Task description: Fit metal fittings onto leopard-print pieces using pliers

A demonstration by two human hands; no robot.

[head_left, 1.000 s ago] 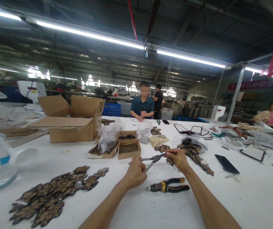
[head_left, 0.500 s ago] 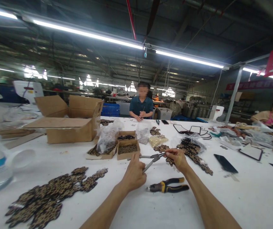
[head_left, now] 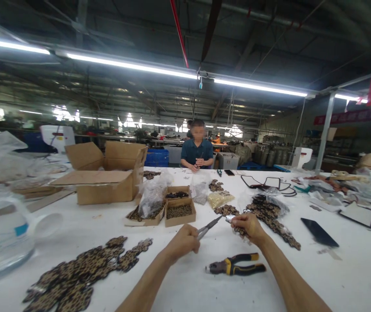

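Observation:
My left hand (head_left: 182,242) grips the handles of thin silver pliers (head_left: 210,226), whose jaws point up and right toward my right hand. My right hand (head_left: 249,225) pinches a small leopard-print piece with a shiny metal part (head_left: 230,219) at the plier tips, just above the white table (head_left: 334,277). A second pair of pliers with black and yellow handles (head_left: 235,266) lies on the table below my hands.
Leopard-print pieces lie in a heap at the near left (head_left: 81,273) and in a strip to the right (head_left: 274,221). Small cardboard boxes (head_left: 179,211), a large open carton (head_left: 107,177), a clear jug (head_left: 0,234) and a dark phone (head_left: 319,232) stand around. A person (head_left: 197,149) works across the table.
The plier handles have closed together in my left hand. Both hands sit slightly lower in view and the camera has tilted a little.

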